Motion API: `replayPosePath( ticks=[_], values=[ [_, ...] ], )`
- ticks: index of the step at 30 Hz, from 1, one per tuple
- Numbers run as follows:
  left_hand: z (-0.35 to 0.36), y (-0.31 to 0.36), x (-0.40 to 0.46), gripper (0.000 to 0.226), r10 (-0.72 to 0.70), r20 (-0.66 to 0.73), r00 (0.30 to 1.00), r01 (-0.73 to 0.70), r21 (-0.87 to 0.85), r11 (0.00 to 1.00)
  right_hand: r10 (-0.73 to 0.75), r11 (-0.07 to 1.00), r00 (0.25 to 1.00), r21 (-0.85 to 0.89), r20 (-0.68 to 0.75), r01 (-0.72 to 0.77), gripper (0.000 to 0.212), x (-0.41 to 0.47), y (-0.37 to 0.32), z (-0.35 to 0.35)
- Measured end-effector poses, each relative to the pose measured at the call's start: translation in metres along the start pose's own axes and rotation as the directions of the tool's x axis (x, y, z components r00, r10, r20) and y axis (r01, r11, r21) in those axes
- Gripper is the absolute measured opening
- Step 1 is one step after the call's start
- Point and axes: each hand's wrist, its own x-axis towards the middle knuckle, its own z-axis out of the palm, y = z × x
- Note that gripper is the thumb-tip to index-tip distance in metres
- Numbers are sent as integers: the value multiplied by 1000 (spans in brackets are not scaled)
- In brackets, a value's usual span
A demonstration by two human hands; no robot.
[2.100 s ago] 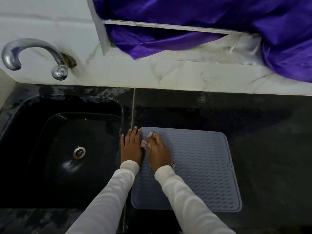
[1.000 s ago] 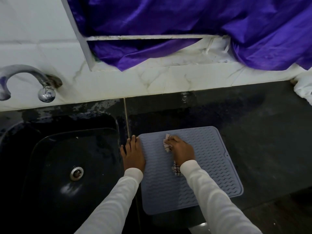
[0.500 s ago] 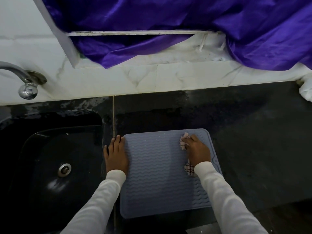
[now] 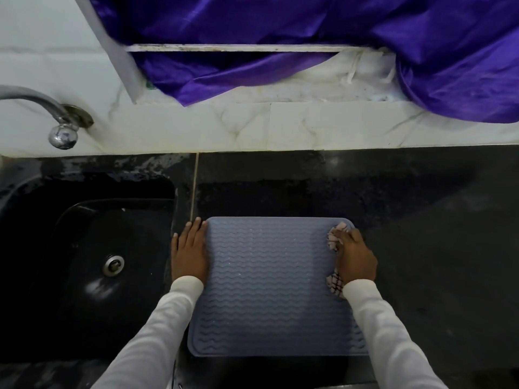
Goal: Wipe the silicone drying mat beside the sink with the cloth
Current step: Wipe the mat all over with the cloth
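Nearest the camera, two white sleeves (image 4: pixel 157 329) reach forward over the near edge of the black worktop (image 4: pixel 438 248). Between them lies the grey-blue silicone drying mat (image 4: pixel 269 287), flat on the worktop just beside the sink (image 4: pixel 92 262), its wavy ribs running side to side.

The left hand (image 4: pixel 189 251) lies flat with the fingers together and stretched forward, palm down along the mat's left edge, on the narrow strip between mat and sink. It reads as a brace: weight there would stop the light mat from sliding while the other hand rubs.

The right hand (image 4: pixel 354 258) is curled around a bunched checked cloth (image 4: pixel 335 239), pressing it onto the mat's far right corner. Pale folds stick out ahead of the fingers and a checked tail shows under the wrist. Bunching the cloth probably gives a firm pad to push into the ribs. Judging from this position, a stroke has reached the right edge; the nearer rows likely remain to be wiped.

Farther off, the worktop looks damp and patchy. Beyond it runs a white marble-look ledge (image 4: pixel 252 124), with a chrome tap (image 4: pixel 60 122) on the wall above the sink. Purple fabric (image 4: pixel 309 37) drapes over a window frame at the back.
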Motion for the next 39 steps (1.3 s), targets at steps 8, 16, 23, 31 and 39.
replayPosePath(
  ticks=[8,16,23,31,39],
  values=[
    [5,4,-1,56,-41,1,999,41,24,999,-28,990,1000,139,10,26,38,26,-3,-1],
    [2,5,-5,58,-28,-37,999,26,-57,998,-59,975,998,213,-2,58,27,34,-2,-7],
    [1,7,-3,47,-64,-31,997,61,-94,994,-96,886,983,436,-157,157,19,20,-78,-35],
    [0,3,-1,53,-54,-5,999,54,-76,996,-471,842,878,343,90,416,27,-46,-222,17],
    [-1,3,-2,61,-42,8,999,42,-45,998,-530,848,827,134,187,513,56,-59,-232,57]
  ],
)
